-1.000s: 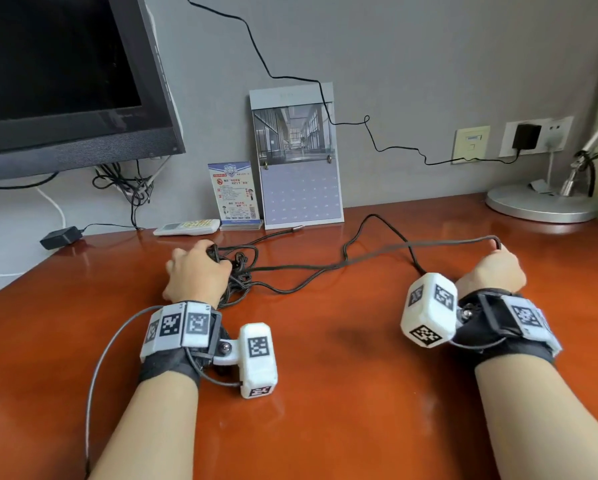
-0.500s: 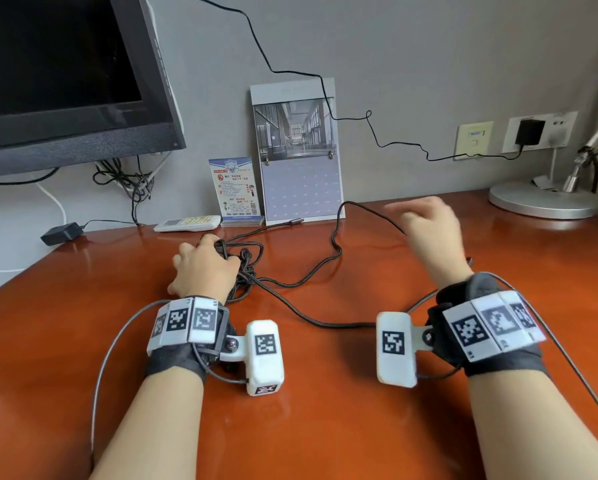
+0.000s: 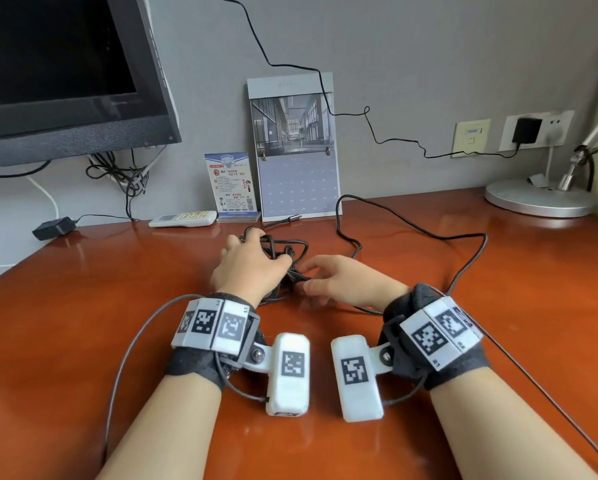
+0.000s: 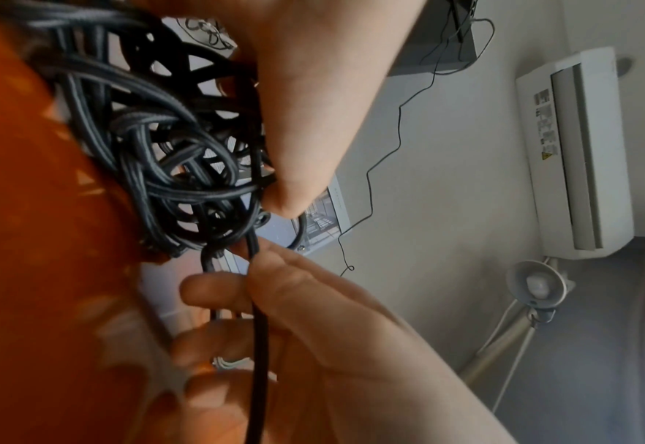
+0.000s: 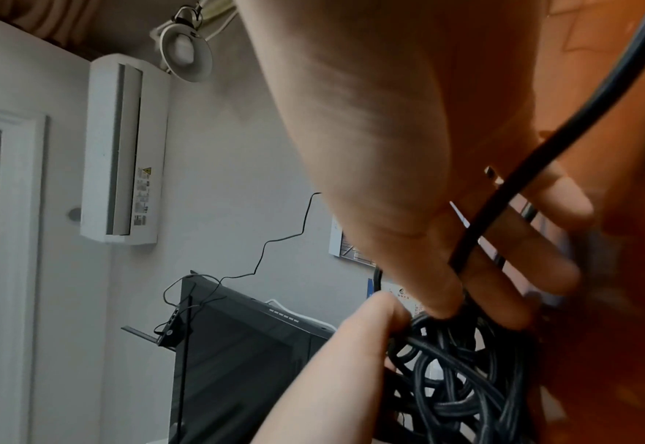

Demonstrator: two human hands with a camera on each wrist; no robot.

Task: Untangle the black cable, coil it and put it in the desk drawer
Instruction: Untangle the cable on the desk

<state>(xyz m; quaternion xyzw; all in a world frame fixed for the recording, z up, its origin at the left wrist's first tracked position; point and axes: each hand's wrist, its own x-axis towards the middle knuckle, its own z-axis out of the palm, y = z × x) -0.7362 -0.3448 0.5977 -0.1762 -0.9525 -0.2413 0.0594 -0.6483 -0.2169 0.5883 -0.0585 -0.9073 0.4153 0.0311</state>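
Note:
The black cable (image 3: pixel 411 227) lies on the orange-brown desk (image 3: pixel 83 323), with a knotted tangle (image 3: pixel 285 249) in the middle and a long loose loop trailing right. My left hand (image 3: pixel 250 270) is curled over the tangle (image 4: pixel 169 150), thumb pressed against it. From the right, my right hand (image 3: pixel 328 277) comes in with straight fingers (image 5: pixel 503 270) whose tips touch the tangle (image 5: pixel 458 375). One strand (image 5: pixel 541 156) runs between two of those fingers. No drawer is in view.
A monitor (image 3: pixel 65 81) hangs at the back left above a power adapter (image 3: pixel 53 228). A remote (image 3: pixel 183 218), a card (image 3: pixel 231 183) and a calendar (image 3: pixel 294 150) line the wall. A lamp base (image 3: pixel 536 199) stands back right under a plugged-in charger (image 3: pixel 526 129).
My right hand let go of the cable far out on the right and moved left to the tangle. The stretched strand fell slack on the desk. My left hand stayed on the tangle.

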